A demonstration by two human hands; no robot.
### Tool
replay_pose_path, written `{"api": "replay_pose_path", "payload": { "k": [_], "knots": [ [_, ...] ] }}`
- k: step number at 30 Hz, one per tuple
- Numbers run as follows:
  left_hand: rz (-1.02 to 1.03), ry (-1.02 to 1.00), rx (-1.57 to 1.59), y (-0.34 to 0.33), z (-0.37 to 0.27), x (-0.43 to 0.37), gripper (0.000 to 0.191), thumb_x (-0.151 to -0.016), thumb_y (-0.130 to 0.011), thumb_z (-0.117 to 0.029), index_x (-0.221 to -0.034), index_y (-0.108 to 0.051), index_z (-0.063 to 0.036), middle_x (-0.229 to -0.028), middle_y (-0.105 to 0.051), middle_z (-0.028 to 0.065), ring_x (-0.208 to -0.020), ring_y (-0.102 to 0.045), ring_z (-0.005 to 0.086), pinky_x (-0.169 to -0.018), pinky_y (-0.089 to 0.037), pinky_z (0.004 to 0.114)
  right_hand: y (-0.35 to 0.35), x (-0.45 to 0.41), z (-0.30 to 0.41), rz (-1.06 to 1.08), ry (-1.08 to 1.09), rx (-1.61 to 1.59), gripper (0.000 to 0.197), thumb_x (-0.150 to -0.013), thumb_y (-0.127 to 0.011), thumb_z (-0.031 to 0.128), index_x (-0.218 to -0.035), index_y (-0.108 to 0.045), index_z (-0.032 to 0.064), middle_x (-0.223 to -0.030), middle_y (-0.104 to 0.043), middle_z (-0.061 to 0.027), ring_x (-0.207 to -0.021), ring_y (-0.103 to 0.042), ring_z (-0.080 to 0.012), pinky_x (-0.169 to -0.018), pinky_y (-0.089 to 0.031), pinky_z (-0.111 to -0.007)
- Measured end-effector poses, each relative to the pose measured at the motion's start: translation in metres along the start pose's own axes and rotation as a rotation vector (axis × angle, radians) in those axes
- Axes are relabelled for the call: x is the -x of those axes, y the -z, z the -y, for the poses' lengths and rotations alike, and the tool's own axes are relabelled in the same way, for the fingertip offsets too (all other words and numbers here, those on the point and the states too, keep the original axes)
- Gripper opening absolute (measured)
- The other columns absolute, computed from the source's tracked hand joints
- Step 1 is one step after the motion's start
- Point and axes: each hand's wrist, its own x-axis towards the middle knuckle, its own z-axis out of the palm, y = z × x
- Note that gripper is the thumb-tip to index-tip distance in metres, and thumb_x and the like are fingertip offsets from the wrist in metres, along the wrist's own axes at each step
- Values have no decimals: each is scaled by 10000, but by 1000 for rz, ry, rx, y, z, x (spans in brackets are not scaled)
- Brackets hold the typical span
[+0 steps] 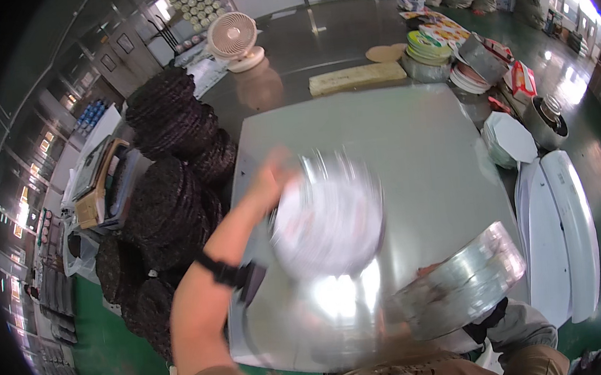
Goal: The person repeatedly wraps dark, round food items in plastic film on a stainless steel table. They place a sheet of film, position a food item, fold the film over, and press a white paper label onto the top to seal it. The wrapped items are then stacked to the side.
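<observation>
My left hand, blurred by motion, grips the upper left edge of a round white package over the steel-grey tabletop. Faint reddish marks and shiny, clear-looking folds show on the package. A black strap circles my left forearm. At the lower right a short, wide metal cylinder stands tilted close to my body, with something reddish-brown at its far rim. My right hand is mostly hidden behind it; only a black covering, glove or strap, shows, so its hold cannot be made out.
Tall stacks of round, dark cakes, apparently dried seaweed, line the left edge. Behind are a fan and a pale wooden block. At right stand stacked octagonal white sheets, a metal pot and curved white sheets.
</observation>
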Motion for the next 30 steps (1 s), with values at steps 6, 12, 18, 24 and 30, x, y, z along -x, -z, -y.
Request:
{"api": "replay_pose_path", "payload": {
  "k": [6,12,18,24,30],
  "knots": [
    [163,-198,164,-53,-62,-39,570,-878,-406,-397,-1334,-216,-112,-1331,-317,106,-1162,-393,208,-916,-348,430,-2,23,5,-104,-283,-560,472,-880,-375,325,-1255,-323,43,-1265,-382,-136,-1156,-373,-307,-976,-284,-440],
    [828,-312,-758,-110,59,143,470,-816,-503,-399,-1192,-476,-120,-1295,-370,79,-1217,-306,215,-996,-267,394,22,31,47,-537,-189,-1331,482,-903,-330,343,-1296,-284,66,-1294,-360,-92,-1188,-341,-264,-994,-279,-418],
    [391,-388,-974,-127,127,222,304,-693,-621,-376,-878,-567,-141,-1240,-408,66,-1256,-224,272,-1027,-113,491,32,48,30,-1097,-288,-1158,485,-863,-453,306,-1261,-330,57,-1214,-436,-126,-1093,-447,-252,-932,-352,-420],
    [339,-208,-633,-121,117,199,171,-761,-559,-230,-675,-568,-81,-840,-588,65,-856,-538,262,-774,-422,370,43,67,92,-771,-309,-1081,296,-807,-533,75,-1090,-478,9,-1010,-553,-87,-899,-541,-193,-783,-445,-322],
    [-280,-665,-729,-78,-29,142,117,-825,-471,-108,-760,-469,-10,-736,-468,154,-662,-474,338,-580,-392,364,18,-21,145,933,-46,161,177,-757,-550,137,-876,-610,22,-888,-609,-112,-793,-587,-283,-722,-461,-398]
  ]
}}
